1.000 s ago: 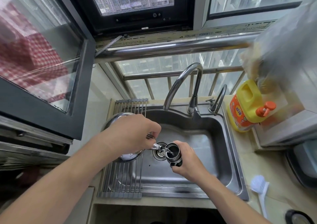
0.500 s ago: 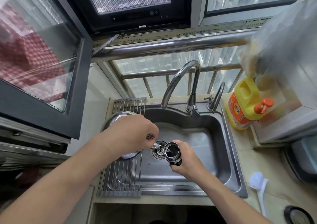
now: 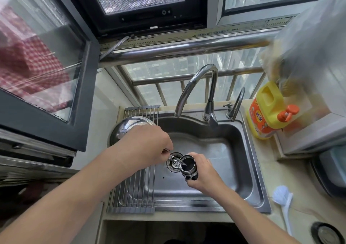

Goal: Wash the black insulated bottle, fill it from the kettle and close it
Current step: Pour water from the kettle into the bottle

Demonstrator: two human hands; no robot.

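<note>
Over the sink (image 3: 249, 170) now, and the bottle (image 3: 188, 167) is held in the right hand (image 3: 203, 172), fingers wrapped around its lower body, mouth open and facing up toward the camera. Its long axis runs close to upright, tipped a touch toward the left hand. It hangs just beside the drain (image 3: 173, 164), above the basin floor, not resting on it.

The left hand (image 3: 148, 144) is closed over the kettle (image 3: 129, 129), which sits on the rack (image 3: 134, 191) at the sink's left edge. What looks like the spout (image 3: 177, 159) reaches out from under that hand, its tip right at the bottle's near rim. Whether water is running I cannot tell; the inside of the bottle reads dark.

So the whole thing turns on that small gap: spout to the left, mouth to the right, touching or very nearly. My read is that this is the fill step, and the pour needs the spout tip kept over the opening while the right hand holds the bottle steady. Slip sideways and it goes down the drain. No lid in sight that I can be sure of.
</note>
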